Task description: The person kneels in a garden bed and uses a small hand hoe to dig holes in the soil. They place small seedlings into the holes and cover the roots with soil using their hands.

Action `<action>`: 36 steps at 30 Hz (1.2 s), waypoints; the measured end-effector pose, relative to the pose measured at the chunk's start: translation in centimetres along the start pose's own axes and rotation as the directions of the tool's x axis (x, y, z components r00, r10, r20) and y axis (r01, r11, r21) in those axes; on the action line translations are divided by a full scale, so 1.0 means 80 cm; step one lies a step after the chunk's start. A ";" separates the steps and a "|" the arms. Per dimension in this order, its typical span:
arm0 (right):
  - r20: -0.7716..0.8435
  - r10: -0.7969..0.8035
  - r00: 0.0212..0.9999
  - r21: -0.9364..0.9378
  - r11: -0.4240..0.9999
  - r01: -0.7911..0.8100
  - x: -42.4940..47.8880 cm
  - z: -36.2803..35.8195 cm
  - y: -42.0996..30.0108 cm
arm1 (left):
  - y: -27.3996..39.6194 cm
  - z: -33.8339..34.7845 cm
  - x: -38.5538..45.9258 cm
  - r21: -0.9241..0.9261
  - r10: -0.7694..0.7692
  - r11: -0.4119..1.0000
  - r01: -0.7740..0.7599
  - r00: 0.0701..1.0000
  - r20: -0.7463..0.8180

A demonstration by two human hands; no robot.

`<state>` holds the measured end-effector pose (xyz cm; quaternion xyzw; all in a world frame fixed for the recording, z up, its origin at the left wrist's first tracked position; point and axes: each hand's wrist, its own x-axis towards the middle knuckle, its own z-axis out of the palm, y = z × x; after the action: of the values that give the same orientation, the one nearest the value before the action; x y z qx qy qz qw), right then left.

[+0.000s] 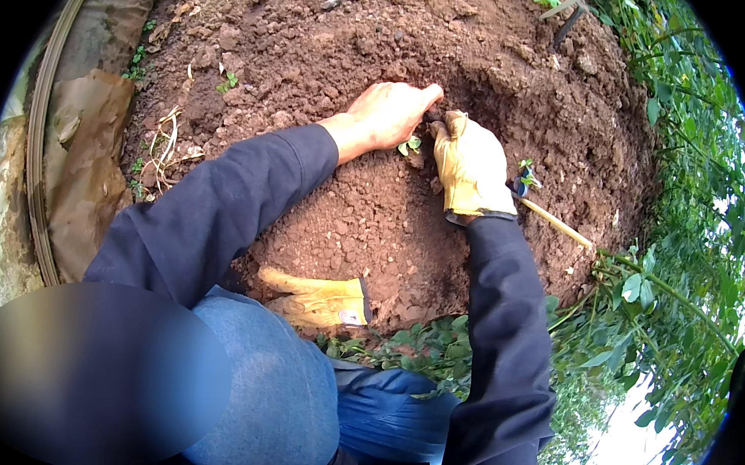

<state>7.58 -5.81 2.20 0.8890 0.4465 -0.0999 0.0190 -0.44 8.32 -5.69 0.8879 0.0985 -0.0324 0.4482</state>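
Note:
My left hand [388, 114] is bare, its fingers bent down over the loose brown soil [360, 219]. Close on its right is my right hand [471, 165], in a yellow leather work glove with a dark cuff. A small dark clump [433, 115] shows between the two hands, pinched at the right glove's fingertips. The left fingertips are partly hidden, so their hold on it cannot be made out. Just below the hands, a seedling's green leaves [410, 146] stick out; its stem is hidden. A hollow [481, 96] in the soil lies beyond the glove.
Another yellow glove [318, 298] lies on the soil by my jeans-covered knee [270, 379]. Right of my gloved hand are a thin pale stick [556, 222] and a small dark-blue object [523, 182] with leaves. Leafy plants [684, 186] border the right; brown sheeting [90, 135] edges the left.

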 end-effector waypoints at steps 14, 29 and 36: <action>0.061 -0.015 0.998 -0.008 1.000 0.015 0.002 -0.001 0.000 | 0.001 0.002 -0.001 -0.005 -0.010 1.000 0.010 1.000 -0.005; 0.082 -0.019 0.996 -0.173 0.984 0.033 0.010 0.004 0.002 | 0.001 0.004 -0.006 0.003 0.113 0.994 -0.114 0.986 -0.119; 0.431 0.352 0.831 0.319 0.802 -0.505 0.037 -0.012 -0.001 | 0.001 0.010 -0.004 0.064 0.143 0.989 -0.134 0.973 -0.181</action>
<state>9.41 -3.31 2.56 0.9178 0.1873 -0.3430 -0.0708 -0.68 7.60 -6.07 0.9029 0.0768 0.0791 0.4155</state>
